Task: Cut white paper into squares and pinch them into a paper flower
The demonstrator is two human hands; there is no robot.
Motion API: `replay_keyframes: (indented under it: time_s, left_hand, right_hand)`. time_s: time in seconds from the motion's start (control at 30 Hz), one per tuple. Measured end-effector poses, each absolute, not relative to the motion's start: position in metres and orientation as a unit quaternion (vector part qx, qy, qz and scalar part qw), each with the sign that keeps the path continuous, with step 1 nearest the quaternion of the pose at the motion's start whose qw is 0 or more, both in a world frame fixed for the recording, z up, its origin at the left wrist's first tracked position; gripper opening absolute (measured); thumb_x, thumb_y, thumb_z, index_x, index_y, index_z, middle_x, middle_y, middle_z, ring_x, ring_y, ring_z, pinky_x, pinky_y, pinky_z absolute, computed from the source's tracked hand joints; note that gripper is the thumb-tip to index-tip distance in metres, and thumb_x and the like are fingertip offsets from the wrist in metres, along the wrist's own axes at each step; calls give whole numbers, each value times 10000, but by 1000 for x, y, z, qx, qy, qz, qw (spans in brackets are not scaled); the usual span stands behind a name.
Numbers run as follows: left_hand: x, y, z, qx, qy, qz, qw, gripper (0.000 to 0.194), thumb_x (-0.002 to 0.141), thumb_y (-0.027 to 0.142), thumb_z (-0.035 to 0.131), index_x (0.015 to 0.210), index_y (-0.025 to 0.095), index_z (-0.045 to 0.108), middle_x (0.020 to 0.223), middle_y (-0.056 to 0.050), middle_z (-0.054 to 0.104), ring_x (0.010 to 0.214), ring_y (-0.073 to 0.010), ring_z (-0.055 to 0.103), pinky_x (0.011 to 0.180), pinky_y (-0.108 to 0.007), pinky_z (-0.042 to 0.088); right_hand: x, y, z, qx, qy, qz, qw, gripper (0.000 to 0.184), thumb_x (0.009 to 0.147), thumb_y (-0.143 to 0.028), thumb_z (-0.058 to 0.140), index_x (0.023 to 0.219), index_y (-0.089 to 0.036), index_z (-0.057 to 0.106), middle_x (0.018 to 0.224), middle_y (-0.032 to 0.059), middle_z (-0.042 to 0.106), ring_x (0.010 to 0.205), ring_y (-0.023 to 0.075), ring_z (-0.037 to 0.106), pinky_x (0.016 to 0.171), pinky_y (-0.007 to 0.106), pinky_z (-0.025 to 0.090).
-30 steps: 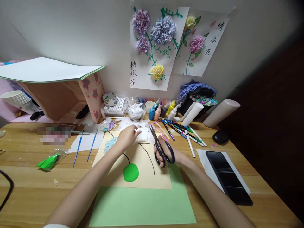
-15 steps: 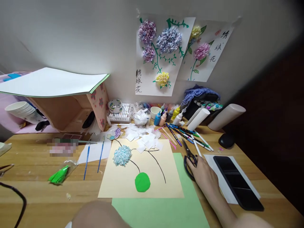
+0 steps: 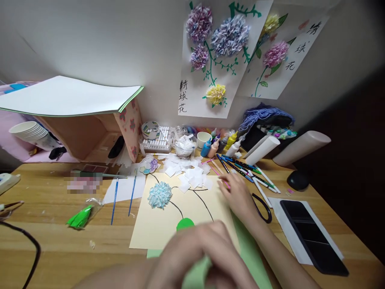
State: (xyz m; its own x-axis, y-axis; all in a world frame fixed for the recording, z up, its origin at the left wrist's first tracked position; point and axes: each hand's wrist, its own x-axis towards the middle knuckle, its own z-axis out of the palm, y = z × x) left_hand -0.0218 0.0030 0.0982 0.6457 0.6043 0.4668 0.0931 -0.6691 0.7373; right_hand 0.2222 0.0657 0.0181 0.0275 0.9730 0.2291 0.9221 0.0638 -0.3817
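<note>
Pale wood, the top of a table (image 3: 54,257), fills the lower left of the frame, where a clear bag with something bright green inside (image 3: 80,216) lies. Next come two slim blue brushes (image 3: 114,200), resting partly on a white sheet.

Cream paper (image 3: 150,233) takes up the lower centre, over a light green sheet (image 3: 254,257). On its left part sits a ruffled pale-blue flower head (image 3: 160,195), with dark stem lines curving about it; below and to the right shows a green disc (image 3: 185,224), partly covered by the left hand (image 3: 198,241). That hand is large and blurred at bottom centre, fingers curled; I cannot tell whether it grips anything. Loose white paper squares (image 3: 194,176) spread over the cream paper's top edge.

Right of centre, the right hand (image 3: 237,196) reaches over the cream paper's right side, fingers loosely bent and apparently grasping nothing; whether it touches the paper is unclear. Just beside it, a dark handle loop of the scissors (image 3: 270,212) shows, the rest hidden.

The step in hand looks like a change of grip between tools and paper, the scissors lying free. The next move, I judge, calls for loose fingertips and care around the light squares.
</note>
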Motion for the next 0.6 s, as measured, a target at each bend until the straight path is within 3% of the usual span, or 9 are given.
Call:
replay_keyframes:
  time_s: [0.03,0.1,0.23,0.4,0.6]
  left_hand:
    - [-16,9,92,819,234,379,361,527,913,503,89,1082,330,558,638,-60,591,557,-191,537,494,-341,386]
    - [-10,22,71,787,293,401,367,395,952,373,204,848,260,568,603,-33,564,568,-156,531,536,-301,386]
    - [-22,40,24,804,371,396,246,324,935,204,285,735,188,540,615,-31,579,562,-138,508,556,-273,352]
    - [-44,45,9,778,427,421,189,324,924,166,304,686,172,523,583,-8,532,548,-122,497,554,-245,344]
    - [-51,65,26,731,511,399,214,361,945,244,300,675,174,529,600,0,506,566,-121,487,578,-241,342]
  right_hand:
    - [206,79,22,-630,-736,90,233,137,885,-233,470,894,-175,594,935,95,604,938,239,534,827,342,421]
    - [173,105,23,-547,-794,127,235,129,882,-212,485,893,-174,608,931,79,607,942,214,530,835,319,416]
    - [121,141,6,-511,-834,96,186,112,849,-210,541,881,-181,644,925,59,621,937,208,512,778,296,417]
    - [102,152,-17,-523,-831,81,171,105,818,-171,548,812,-169,653,867,81,619,905,234,507,705,310,410]
    - [103,156,-23,-545,-816,76,175,160,813,-109,490,790,-154,642,859,96,620,893,233,511,718,315,408]
